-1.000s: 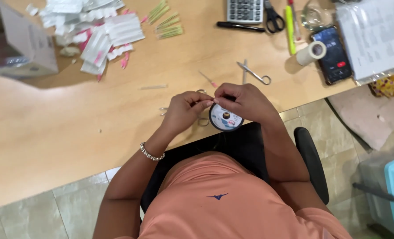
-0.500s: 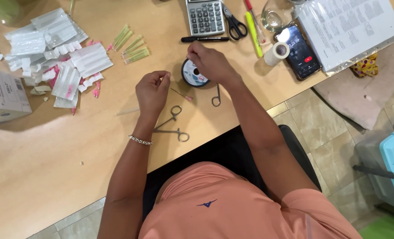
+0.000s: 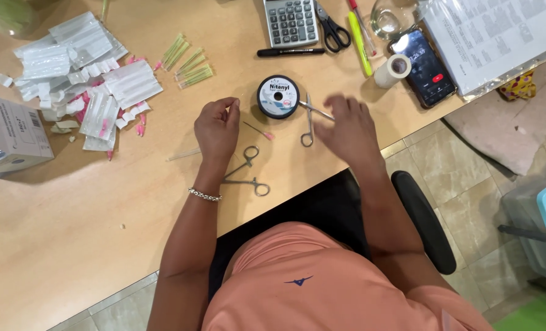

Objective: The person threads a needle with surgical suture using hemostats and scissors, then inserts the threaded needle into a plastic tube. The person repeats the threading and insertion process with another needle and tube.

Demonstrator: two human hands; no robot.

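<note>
Resting flat on the wooden bench (image 3: 71, 202), the black thread spool (image 3: 278, 96) sits at upper centre of the frame, its round face turned up toward the camera. The small scissors (image 3: 308, 119) lie just right of it, long axis near vertical in the frame, one ring handle at the lower end and the tips touching the spool's edge. The right hand (image 3: 346, 129), blurred, hovers over them with fingers spread wide, holding nothing that can be seen. The left hand (image 3: 218, 125) lies left of the spool, fingers pinched narrow near its rim; what they hold cannot be told. A steel clamp (image 3: 248, 175) lies below that hand, angled, ring handles toward lower right. A pink-hubbed needle (image 3: 257, 130) lies between the hands.
</note>
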